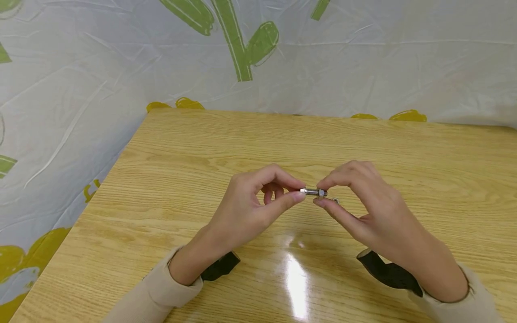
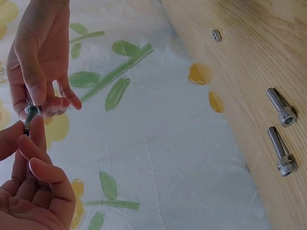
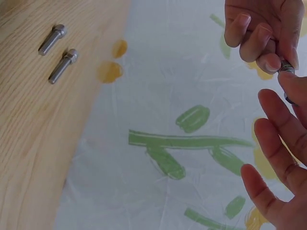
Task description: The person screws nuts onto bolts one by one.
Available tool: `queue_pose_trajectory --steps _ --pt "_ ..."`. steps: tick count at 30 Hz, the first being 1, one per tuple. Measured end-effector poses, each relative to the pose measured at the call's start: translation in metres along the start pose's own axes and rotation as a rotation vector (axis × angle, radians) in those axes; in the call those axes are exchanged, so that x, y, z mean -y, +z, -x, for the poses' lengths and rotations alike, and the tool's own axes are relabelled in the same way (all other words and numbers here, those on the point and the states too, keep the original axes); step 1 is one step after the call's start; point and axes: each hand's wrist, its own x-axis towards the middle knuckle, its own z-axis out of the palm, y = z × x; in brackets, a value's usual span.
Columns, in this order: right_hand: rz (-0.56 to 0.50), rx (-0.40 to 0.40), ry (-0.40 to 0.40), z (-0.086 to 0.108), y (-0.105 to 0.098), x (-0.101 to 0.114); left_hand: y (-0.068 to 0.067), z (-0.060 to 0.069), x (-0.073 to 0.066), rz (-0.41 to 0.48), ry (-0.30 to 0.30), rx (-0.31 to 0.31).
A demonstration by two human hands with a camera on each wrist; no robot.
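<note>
Between finger and thumb, my left hand (image 1: 246, 211) pinches the head end of a metal bolt (image 1: 312, 192), which lies level above the table. A hex nut (image 1: 322, 193) sits on the bolt's threaded shaft near its right end. My right hand (image 1: 375, 211) holds this nut with thumb and forefinger. In the left wrist view the bolt (image 2: 31, 114) and nut show between both hands' fingertips. Fingers hide most of the bolt (image 3: 286, 67) in the right wrist view.
A loose nut (image 2: 217, 35) lies on the wooden table (image 1: 202, 148). Two socket-head bolts (image 2: 276, 139) rest on the tabletop, one with a washer near its head. A white sheet with a green and yellow plant print (image 1: 343, 58) hangs behind the table.
</note>
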Motion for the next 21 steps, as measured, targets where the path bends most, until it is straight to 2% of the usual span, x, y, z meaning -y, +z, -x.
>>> queue_pose_trajectory --steps 11,21 --pt "0.012 0.012 0.035 0.0035 -0.0002 0.0009 0.0008 0.0003 -0.0006 -0.003 0.001 0.007" --pt "0.099 0.062 0.154 0.0073 0.0050 0.0029 0.0027 0.0005 -0.0022 0.013 -0.008 0.019"
